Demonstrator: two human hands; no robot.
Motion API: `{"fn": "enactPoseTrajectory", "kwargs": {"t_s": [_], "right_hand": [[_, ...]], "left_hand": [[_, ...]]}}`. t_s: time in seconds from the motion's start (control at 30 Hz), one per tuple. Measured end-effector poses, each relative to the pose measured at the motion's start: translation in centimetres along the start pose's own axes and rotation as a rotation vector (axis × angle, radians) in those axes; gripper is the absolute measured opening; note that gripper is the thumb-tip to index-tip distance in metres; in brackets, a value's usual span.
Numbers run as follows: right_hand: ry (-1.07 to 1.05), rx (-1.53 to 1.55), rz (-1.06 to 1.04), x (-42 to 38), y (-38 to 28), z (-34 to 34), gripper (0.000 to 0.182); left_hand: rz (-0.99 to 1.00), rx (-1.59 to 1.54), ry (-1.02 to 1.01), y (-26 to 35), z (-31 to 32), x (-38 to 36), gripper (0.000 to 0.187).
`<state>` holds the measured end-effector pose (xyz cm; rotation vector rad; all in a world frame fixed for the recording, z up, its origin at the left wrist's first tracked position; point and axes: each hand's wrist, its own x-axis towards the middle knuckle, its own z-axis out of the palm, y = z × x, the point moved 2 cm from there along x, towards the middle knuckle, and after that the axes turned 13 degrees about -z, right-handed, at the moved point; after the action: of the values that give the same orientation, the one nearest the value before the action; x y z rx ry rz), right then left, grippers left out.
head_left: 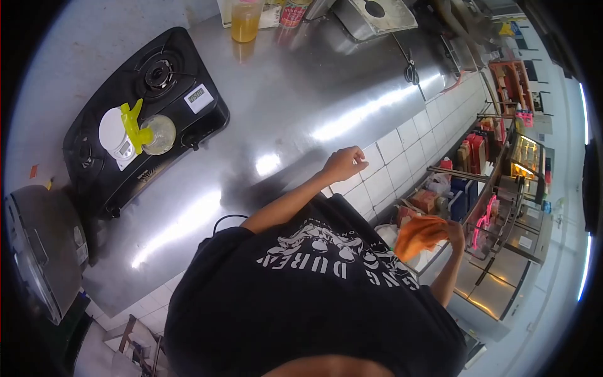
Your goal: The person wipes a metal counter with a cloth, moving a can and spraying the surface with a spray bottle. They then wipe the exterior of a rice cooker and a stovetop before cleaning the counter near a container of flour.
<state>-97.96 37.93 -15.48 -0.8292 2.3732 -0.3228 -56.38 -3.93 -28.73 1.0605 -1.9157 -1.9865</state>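
Observation:
My left hand (344, 164) is raised near the front edge of the steel counter (270, 107), above the white tiles. Its fingers are loosely curled and slightly apart, with nothing seen in them. Off to the right, my right hand (456, 235) is closed on an orange cloth (422, 237), which hangs bunched beside my body, away from the counter.
A black gas stove (169, 103) holds a white scale (114, 133), a bottle with a yellow-green spray head (162, 134) and a small timer (198, 98). Scissors (410, 72), a cup of amber liquid (245, 24) and a metal container (377, 17) sit farther along. Shelves (461, 173) stand right.

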Motion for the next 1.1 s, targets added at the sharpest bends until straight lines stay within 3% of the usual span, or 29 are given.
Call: {"fn": "enactPoseTrajectory", "kwargs": {"t_s": [0.07, 0.13, 0.17, 0.23, 0.33, 0.37, 0.4, 0.47, 0.5, 0.53, 0.6, 0.63, 0.67, 0.7, 0.73, 0.77, 0.8, 0.83, 0.9, 1.0, 1.1], "right_hand": [[-0.09, -0.287, -0.034, 2.5, 0.4, -0.5, 0.018], [-0.024, -0.315, -0.07, 1.1, -11.4, 1.3, 0.024], [0.009, -0.33, -0.087, 0.1, -18.6, 2.5, 0.028], [0.056, -0.165, -0.395, -0.5, -27.5, 3.5, 0.025], [-0.063, 0.109, -0.498, -0.7, -35.2, 5.6, 0.024], [-0.102, 0.18, -0.524, -0.7, -37.3, 5.7, 0.025], [-0.145, 0.248, -0.551, -0.4, -39.0, 5.5, 0.027], [-0.105, 0.372, -0.554, 0.8, -41.3, 4.3, 0.027], [-0.058, 0.49, -0.563, 2.3, -42.0, 3.8, 0.026], [-0.072, 0.498, -0.569, 4.1, -42.2, 3.9, 0.026], [-0.054, 0.505, -0.647, 8.5, -42.5, 4.3, 0.027], [0.06, 0.328, -0.662, 11.6, -42.9, 5.1, 0.032], [0.169, 0.154, -0.676, 14.6, -43.3, 6.9, 0.039], [0.335, -0.043, -0.816, 17.4, -43.4, 9.7, 0.044], [0.505, -0.239, -0.954, 20.2, -43.3, 13.3, 0.05], [0.342, 0.004, -0.994, 23.0, -42.7, 17.4, 0.058], [0.247, -0.051, -1.054, 24.2, -42.2, 22.5, 0.063], [0.149, -0.099, -1.114, 25.3, -41.7, 27.4, 0.067], [-0.051, -0.389, -1.247, 22.4, -43.7, 31.6, 0.067], [-0.025, -0.38, -1.338, 25.2, -44.3, 32.3, 0.069], [0.159, -0.447, -1.321, 33.4, -50.9, 33.0, 0.069]], "left_hand": [[0.009, 0.022, -0.017, -0.5, 1.4, 0.4, 0.037], [0.052, 0.02, -0.093, 0.0, 3.3, 0.4, 0.043], [0.072, 0.053, -0.143, 1.4, 3.6, 0.1, 0.057], [0.24, 0.06, -0.123, 2.5, 5.7, 0.9, 0.085], [0.422, 0.172, -0.079, 8.0, 4.2, 1.3, 0.103], [0.376, 0.223, -0.126, 9.0, 3.7, 2.3, 0.105], [0.399, 0.186, -0.121, 10.7, 1.7, 2.1, 0.094], [0.225, 0.161, -0.25, 12.2, -1.8, 2.0, 0.075], [0.275, 0.123, -0.145, 12.1, -3.0, 1.6, 0.054], [0.264, 0.129, -0.133, 12.5, -4.4, 1.2, 0.054], [0.067, 0.295, 0.148, 13.2, -6.9, 0.9, 0.045], [0.051, 0.296, 0.168, 13.0, -7.0, 1.2, 0.045], [-0.009, 0.251, 0.326, 12.9, -7.2, 1.3, 0.044], [-0.066, 0.209, 0.49, 12.7, -7.6, 1.6, 0.042], [-0.085, 0.211, 0.521, 11.2, -7.4, 2.6, 0.042], [-0.066, 0.378, 0.722, 8.5, -6.7, 3.6, 0.041], [-0.05, 0.554, 0.92, 6.4, -6.3, 4.6, 0.04], [-0.07, 0.567, 0.953, 4.9, -6.4, 5.5, 0.04], [-0.339, 0.539, 0.955, 2.1, -5.8, 5.2, 0.035], [-0.438, 0.433, 1.096, 1.6, -5.7, 3.0, 0.038], [-0.607, 0.474, 1.217, 0.5, -4.4, 0.2, 0.036]]}}
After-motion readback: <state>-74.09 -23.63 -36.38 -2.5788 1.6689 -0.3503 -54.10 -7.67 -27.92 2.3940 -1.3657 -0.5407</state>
